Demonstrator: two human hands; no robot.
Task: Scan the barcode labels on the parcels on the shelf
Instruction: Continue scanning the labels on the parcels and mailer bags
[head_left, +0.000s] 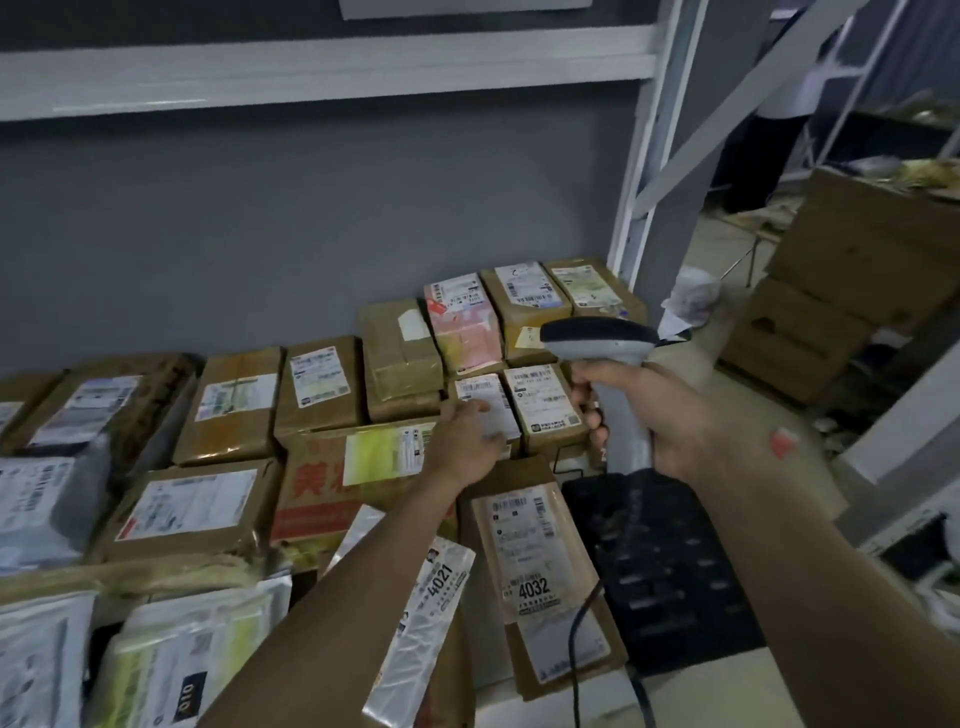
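Observation:
Many taped cardboard parcels with white barcode labels fill the shelf. My right hand grips the handle of a grey barcode scanner, whose dark head points left over the parcels. My left hand reaches forward and rests its fingers on the white label of a small brown parcel. Beside it on the right stands a similar small parcel with its label facing up. A brown envelope marked 4032 lies in front, under my arms. The scanner's dark cable hangs down.
A black bubble-wrap mailer lies at the right. A white shelf beam runs above, and a white upright stands at the right. Stacked cardboard boxes stand on the floor beyond. Soft plastic mailers lie at the front left.

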